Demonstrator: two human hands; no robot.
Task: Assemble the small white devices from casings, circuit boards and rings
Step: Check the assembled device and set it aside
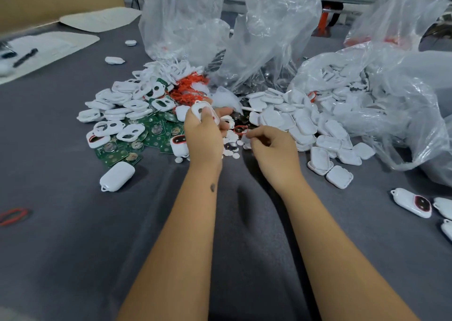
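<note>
Casing in one hand, red ring in the other, big piles left to do

A few finished white oval devices (411, 206) lie at the near right of the grey tabletop (73, 247), one more (117, 176) near left; heaps of white plastic casings (293, 122), green circuit boards (151, 134) and red rings (189, 85) remain, so I judge the job far from done. The left hand (203, 134), forearm stretched forward, curls its grip round a white casing front (201, 110). The right hand (274, 147), just beside it, pinches a thin red ring (241, 129) at the fingertips above small white discs (232, 144)
</note>
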